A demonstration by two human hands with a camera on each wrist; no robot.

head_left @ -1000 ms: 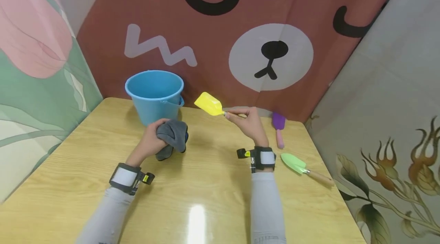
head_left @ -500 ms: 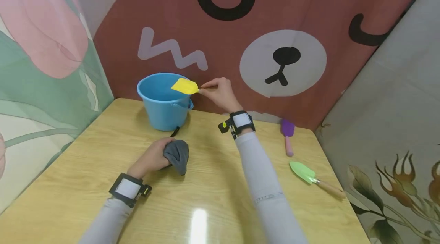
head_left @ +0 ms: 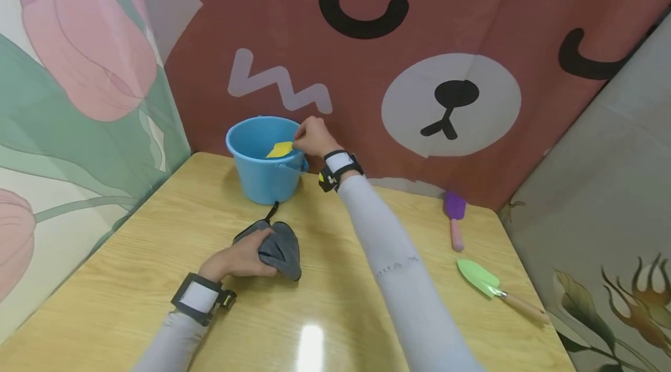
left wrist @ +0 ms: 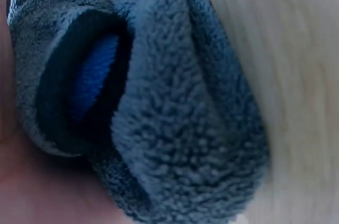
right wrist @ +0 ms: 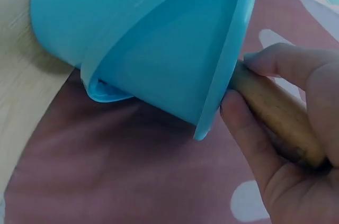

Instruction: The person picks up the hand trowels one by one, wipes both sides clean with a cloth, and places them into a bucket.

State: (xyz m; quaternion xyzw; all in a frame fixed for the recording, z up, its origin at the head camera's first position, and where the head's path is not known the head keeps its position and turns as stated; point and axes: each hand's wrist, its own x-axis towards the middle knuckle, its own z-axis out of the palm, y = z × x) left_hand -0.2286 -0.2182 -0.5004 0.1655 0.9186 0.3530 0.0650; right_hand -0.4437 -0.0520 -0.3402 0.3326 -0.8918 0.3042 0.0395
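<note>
My right hand [head_left: 313, 138] is at the right rim of a blue bucket [head_left: 267, 177]. It pinches the wooden handle [right wrist: 278, 110] of a yellow trowel [head_left: 280, 149], whose blade dips inside the bucket's mouth. The right wrist view shows fingertips right at the rim, with the blade hidden behind the bucket wall. In front of the bucket, my left hand [head_left: 243, 255] grips a bunched grey fleecy cloth [head_left: 283, 250], low over the table. Up close in the left wrist view, the cloth [left wrist: 175, 107] has a dark edging and a blue patch [left wrist: 95, 78] inside a fold.
A purple trowel [head_left: 454, 206] with a pink handle lies at the table's back right. Nearer is a light green trowel [head_left: 479, 277] with a wooden handle. A bear-print curtain [head_left: 362, 81] hangs right behind the bucket. The wooden table [head_left: 335, 308] spreads out in front.
My right hand has carried the yellow trowel leftward to the bucket and lowered its blade inside the rim. My left hand has lowered the cloth toward the table, and the cloth has spread somewhat.
</note>
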